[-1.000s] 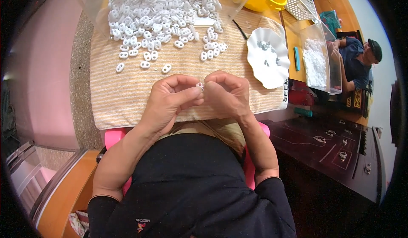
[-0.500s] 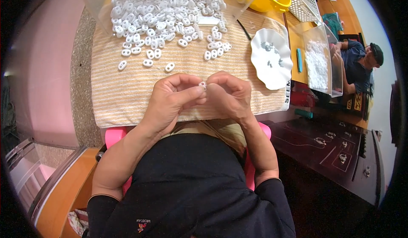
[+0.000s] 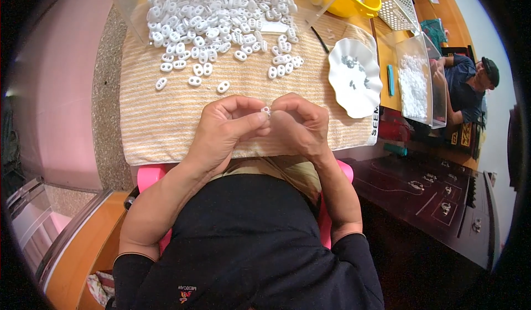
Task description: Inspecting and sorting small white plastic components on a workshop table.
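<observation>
A small white two-holed plastic piece (image 3: 266,110) is pinched between thumb and index finger of my left hand (image 3: 221,126). Beside it, my right hand (image 3: 306,126) has thumb and fingers closed, with the fingertips at the piece; anything small in them is hidden. Both hands are over the near part of a striped towel (image 3: 166,127). Beyond them lie several loose white two-holed oval pieces (image 3: 223,87), in front of a large heap of the same pieces (image 3: 210,16). To the right, a white scalloped plate (image 3: 354,102) carries small grey bits.
Clear panels stand around the heap. A black stick (image 3: 319,39) lies left of the plate. A yellow basin (image 3: 337,3) is at the far right, near a white perforated basket (image 3: 395,3). Farther right, a person (image 3: 464,83) sits behind a clear bin (image 3: 415,88) of white pieces.
Both hands keep their pinch on and at the white piece, almost still. The whole table view has shifted very slightly to the right.
</observation>
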Tool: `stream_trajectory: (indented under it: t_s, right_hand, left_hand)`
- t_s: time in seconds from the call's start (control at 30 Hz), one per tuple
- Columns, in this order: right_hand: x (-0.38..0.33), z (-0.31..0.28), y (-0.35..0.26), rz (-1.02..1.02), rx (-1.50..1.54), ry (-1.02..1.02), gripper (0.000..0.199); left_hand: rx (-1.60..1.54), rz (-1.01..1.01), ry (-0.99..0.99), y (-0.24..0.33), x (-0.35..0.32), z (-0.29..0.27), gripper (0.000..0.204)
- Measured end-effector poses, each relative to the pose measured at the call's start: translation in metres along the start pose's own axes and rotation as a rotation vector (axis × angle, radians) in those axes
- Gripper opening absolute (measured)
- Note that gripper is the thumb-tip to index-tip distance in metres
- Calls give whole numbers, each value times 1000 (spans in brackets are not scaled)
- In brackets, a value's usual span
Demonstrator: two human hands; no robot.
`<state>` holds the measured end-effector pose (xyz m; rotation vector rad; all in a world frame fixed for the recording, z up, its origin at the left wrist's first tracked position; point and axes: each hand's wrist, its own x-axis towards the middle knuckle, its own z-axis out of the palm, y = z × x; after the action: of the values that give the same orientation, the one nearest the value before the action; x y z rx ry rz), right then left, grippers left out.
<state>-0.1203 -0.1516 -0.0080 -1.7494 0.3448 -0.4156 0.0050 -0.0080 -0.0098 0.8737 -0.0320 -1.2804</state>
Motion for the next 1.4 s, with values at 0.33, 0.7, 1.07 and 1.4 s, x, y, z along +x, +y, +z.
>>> stream_trajectory:
  t_s: [0.33,0.7,1.07,1.4]
  right_hand:
    - [1,0,1,-1,-42,-16,5]
    - [-1,1,1,20,28,-33,7]
    - [-2,0,5,130,130,-24,8]
    - [-3,5,4,92,25,-9,9]
  left_hand:
    - [19,9,-33,-3,2,-3,15]
    - [24,22,-46,-2,1,-2,15]
    - [11,22,-43,-1,0,0,18]
    - [36,41,-18,-2,-1,1,17]
